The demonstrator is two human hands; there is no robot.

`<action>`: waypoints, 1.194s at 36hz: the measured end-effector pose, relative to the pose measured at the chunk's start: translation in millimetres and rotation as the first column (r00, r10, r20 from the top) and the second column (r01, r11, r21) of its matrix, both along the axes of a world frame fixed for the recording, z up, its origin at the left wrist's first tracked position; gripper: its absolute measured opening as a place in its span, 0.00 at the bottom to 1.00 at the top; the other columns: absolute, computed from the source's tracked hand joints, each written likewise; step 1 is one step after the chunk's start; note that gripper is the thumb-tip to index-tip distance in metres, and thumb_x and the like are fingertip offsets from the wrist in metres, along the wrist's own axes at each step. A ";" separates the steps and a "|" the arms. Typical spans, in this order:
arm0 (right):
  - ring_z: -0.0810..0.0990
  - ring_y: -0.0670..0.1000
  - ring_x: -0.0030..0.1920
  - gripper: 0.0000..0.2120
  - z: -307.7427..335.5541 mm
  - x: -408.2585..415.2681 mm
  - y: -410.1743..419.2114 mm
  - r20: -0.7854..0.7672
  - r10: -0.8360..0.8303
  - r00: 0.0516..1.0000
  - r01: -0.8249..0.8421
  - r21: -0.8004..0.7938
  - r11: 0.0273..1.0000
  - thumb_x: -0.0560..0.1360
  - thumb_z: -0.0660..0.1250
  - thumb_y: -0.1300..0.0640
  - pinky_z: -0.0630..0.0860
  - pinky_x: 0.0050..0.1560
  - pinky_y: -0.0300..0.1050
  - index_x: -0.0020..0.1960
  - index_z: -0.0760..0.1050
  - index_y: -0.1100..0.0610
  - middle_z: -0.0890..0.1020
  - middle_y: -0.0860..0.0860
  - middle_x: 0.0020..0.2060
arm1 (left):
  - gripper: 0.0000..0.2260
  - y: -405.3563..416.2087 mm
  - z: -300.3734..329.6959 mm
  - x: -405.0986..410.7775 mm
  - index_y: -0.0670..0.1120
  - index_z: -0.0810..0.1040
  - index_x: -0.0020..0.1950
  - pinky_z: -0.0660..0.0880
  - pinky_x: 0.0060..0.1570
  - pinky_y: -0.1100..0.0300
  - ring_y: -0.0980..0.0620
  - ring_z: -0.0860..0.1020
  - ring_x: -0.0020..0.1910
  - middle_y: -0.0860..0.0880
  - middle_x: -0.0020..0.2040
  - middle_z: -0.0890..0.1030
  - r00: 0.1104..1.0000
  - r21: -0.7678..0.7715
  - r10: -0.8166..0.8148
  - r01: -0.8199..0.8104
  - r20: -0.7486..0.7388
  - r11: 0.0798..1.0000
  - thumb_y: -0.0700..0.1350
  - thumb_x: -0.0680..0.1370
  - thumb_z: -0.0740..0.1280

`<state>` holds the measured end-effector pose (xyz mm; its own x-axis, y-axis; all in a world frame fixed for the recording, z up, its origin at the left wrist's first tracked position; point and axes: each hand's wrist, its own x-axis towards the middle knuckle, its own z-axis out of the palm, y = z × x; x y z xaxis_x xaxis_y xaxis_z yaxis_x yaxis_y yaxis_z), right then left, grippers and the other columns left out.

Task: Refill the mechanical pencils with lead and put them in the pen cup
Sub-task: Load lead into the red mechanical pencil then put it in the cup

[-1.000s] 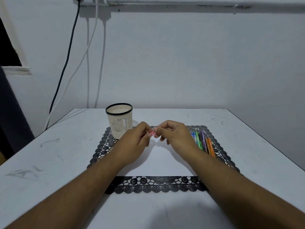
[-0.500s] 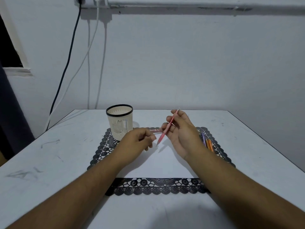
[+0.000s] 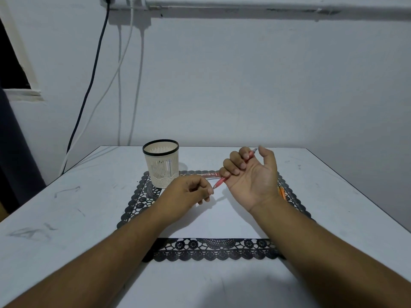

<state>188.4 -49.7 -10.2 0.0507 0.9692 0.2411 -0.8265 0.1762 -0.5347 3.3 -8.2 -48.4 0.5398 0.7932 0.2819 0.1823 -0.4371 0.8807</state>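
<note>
My right hand [image 3: 251, 174] is turned palm up over the black lace mat [image 3: 213, 250], its fingers curled round a red mechanical pencil [image 3: 222, 180]. The pencil slants, with one end low on the left and the other up near my thumb. My left hand [image 3: 189, 194] hovers just left of the low end, fingers curled and thumb against forefinger; anything pinched there is too small to see. The cream pen cup [image 3: 161, 167] with a black rim stands upright at the mat's far left corner, with a blue pencil faintly visible inside.
A red and white lead case [image 3: 209, 174] lies on the mat behind my hands. Orange pencils [image 3: 282, 192] peek out behind my right wrist. The white table [image 3: 66, 207] ends against a wall, where cables [image 3: 89, 90] hang at the back left.
My hands have separated. The right hand has rolled palm up and lifted with the red pencil, swinging it to a slant. The left hand has stayed low by the pencil's lower end.
</note>
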 end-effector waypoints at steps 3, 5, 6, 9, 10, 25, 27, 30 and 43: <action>0.54 0.51 0.33 0.11 1.1 2.1 0.0 0.024 0.006 1.000 -0.006 -0.005 1.000 0.72 0.58 0.49 0.59 0.35 0.46 0.35 0.62 0.53 0.60 0.49 0.29 | 0.06 -0.5 -0.1 0.0 0.48 0.84 0.44 0.76 0.45 0.51 0.53 0.79 0.38 0.49 0.39 0.85 1.000 0.023 0.003 -0.002 -0.012 1.000 0.41 0.80 0.72; 0.53 0.51 0.33 0.11 1.0 3.4 0.1 0.026 0.013 1.000 -0.013 0.003 1.000 0.72 0.58 0.49 0.58 0.35 0.46 0.35 0.61 0.53 0.60 0.49 0.29 | 0.05 -0.9 0.2 0.4 0.47 0.84 0.44 0.76 0.45 0.52 0.53 0.79 0.38 0.49 0.39 0.85 1.000 0.020 0.004 -0.004 -0.009 1.000 0.41 0.80 0.72; 0.53 0.51 0.33 0.11 0.7 3.3 -0.1 0.024 0.015 1.000 -0.015 0.009 1.000 0.72 0.57 0.49 0.58 0.36 0.46 0.35 0.61 0.53 0.60 0.49 0.29 | 0.05 -1.0 0.2 0.4 0.47 0.84 0.45 0.75 0.45 0.52 0.53 0.79 0.38 0.49 0.39 0.85 1.000 0.015 0.006 -0.006 -0.003 1.000 0.40 0.80 0.72; 0.53 0.51 0.33 0.13 -0.3 2.6 -0.8 0.022 0.019 1.000 -0.020 0.032 0.999 0.72 0.57 0.47 0.57 0.36 0.46 0.35 0.61 0.53 0.60 0.49 0.29 | 0.04 -0.7 0.2 1.0 0.46 0.84 0.45 0.75 0.45 0.52 0.53 0.79 0.38 0.48 0.39 0.85 1.000 0.011 0.003 -0.003 0.010 1.000 0.41 0.80 0.72; 0.53 0.51 0.33 0.13 -0.7 2.6 -0.5 0.028 0.024 0.999 -0.025 0.038 0.999 0.72 0.57 0.47 0.57 0.36 0.46 0.35 0.61 0.54 0.60 0.49 0.29 | 0.04 -0.3 0.0 1.0 0.46 0.84 0.45 0.75 0.45 0.52 0.53 0.79 0.38 0.48 0.39 0.85 1.000 0.009 0.002 -0.002 0.013 1.000 0.40 0.80 0.72; 0.56 0.50 0.32 0.13 -1.4 5.5 -0.8 0.073 0.088 0.993 -0.093 0.071 0.993 0.74 0.57 0.47 0.55 0.38 0.47 0.36 0.61 0.53 0.60 0.49 0.30 | 0.03 -1.7 1.8 0.9 0.44 0.83 0.45 0.75 0.46 0.51 0.52 0.78 0.38 0.50 0.38 0.84 1.000 -0.016 -0.008 0.008 0.020 1.000 0.39 0.79 0.72; 0.57 0.50 0.32 0.13 0.1 3.6 -0.8 0.085 0.077 0.993 -0.082 0.057 0.995 0.74 0.57 0.47 0.58 0.38 0.47 0.36 0.62 0.54 0.61 0.49 0.30 | 0.04 -1.8 1.1 1.1 0.44 0.83 0.45 0.75 0.46 0.51 0.52 0.78 0.38 0.49 0.38 0.84 1.000 -0.011 -0.002 0.003 0.011 1.000 0.40 0.79 0.72; 0.63 0.51 0.32 0.14 3.2 1.1 -0.1 0.093 0.044 0.995 -0.046 0.021 0.999 0.76 0.56 0.47 0.64 0.40 0.48 0.37 0.66 0.55 0.65 0.51 0.32 | 0.04 -1.2 0.4 -0.2 0.45 0.83 0.44 0.74 0.45 0.51 0.52 0.78 0.38 0.49 0.38 0.84 1.000 -0.006 0.018 -0.018 0.024 1.000 0.40 0.80 0.72; 0.57 0.51 0.34 0.12 5.8 -0.4 -1.7 0.070 0.003 0.998 -0.005 0.029 1.000 0.72 0.56 0.50 0.60 0.39 0.48 0.33 0.61 0.53 0.60 0.50 0.32 | 0.04 -2.6 3.7 -0.2 0.45 0.84 0.43 0.74 0.43 0.53 0.51 0.78 0.37 0.44 0.38 0.84 0.995 0.012 0.088 -0.089 0.055 0.996 0.40 0.78 0.73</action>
<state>187.9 -51.3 -4.4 0.0286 0.9619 0.2718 -0.7878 0.1891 -0.5862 3.1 -10.9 -44.7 0.4516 0.8327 0.3203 0.1730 -0.4339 0.8842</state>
